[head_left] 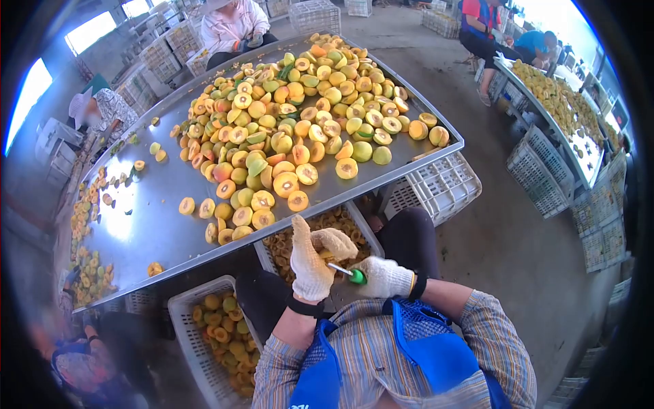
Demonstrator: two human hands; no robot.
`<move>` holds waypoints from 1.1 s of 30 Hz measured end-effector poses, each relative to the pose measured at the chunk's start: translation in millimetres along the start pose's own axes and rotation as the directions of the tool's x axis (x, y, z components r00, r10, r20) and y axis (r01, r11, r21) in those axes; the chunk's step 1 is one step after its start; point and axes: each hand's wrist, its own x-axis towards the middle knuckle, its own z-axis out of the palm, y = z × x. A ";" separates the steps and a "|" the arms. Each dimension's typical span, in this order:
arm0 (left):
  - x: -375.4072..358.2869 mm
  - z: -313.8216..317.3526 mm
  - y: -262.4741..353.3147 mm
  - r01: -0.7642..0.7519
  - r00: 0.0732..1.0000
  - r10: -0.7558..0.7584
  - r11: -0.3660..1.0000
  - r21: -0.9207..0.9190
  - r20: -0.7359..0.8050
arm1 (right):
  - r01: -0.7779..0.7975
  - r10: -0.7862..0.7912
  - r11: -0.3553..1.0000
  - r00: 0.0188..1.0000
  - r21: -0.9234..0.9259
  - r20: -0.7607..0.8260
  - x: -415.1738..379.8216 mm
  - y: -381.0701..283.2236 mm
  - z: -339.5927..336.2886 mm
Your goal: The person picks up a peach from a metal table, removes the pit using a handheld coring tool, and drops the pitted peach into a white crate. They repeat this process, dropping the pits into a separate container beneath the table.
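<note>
My left hand [312, 264], in a white knitted glove, is above a crate just off the table's near edge. Its fingers curl around a piece of yellow peach [328, 254], mostly hidden by the glove. My right hand [385, 277], also gloved, is closed on a green-handled tool [355, 276] whose thin metal shaft points left into my left palm; the tip is hidden. Ahead, a large heap of halved peaches [272, 129] lies on the metal table [157, 225], many with cut faces up.
Beneath my hands is a crate of cut peach pieces [283, 247]. A white crate [182, 320] of peach halves stands lower left, and another white crate [446, 184] sits right. People work around the table. A second table [586, 153] with fruit is far right.
</note>
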 end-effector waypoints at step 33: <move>123.9 -90.6 28.8 0.060 0.987 0.155 -0.122 0.991 -0.041 | -0.075 0.097 0.978 0.990 0.194 -0.105 20.2 11.8 -6.1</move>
